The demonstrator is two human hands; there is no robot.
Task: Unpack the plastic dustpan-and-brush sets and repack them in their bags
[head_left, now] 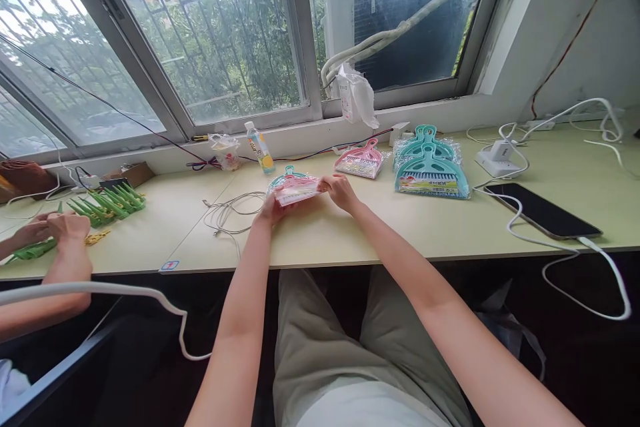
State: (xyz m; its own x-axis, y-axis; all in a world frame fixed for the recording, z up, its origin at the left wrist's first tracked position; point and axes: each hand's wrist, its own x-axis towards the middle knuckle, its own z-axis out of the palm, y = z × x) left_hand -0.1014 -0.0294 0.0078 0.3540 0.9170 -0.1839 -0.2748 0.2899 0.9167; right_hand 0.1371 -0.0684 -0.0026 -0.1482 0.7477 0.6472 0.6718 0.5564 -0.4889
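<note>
Between my hands is a pink mini dustpan and brush set (299, 191) in clear plastic wrapping, lifted just over the table. My left hand (274, 208) grips its lower left side. The fingers of my right hand (341, 192) are closed on its right edge. Right behind it, partly hidden, lies a teal dustpan set (289, 172). Another wrapped pink dustpan set (361, 160) rests farther back, beyond my right hand. To the right of that, several wrapped teal dustpan sets (430, 173) are stacked, overlapping.
The pale table (320, 233) runs below the window. Near my left hand lie a coiled cable (223, 213) and a bottle (260, 149). At right are a phone (544, 209) and a white power adapter (498, 157). A co-worker's hands (67, 227) handle green items at far left.
</note>
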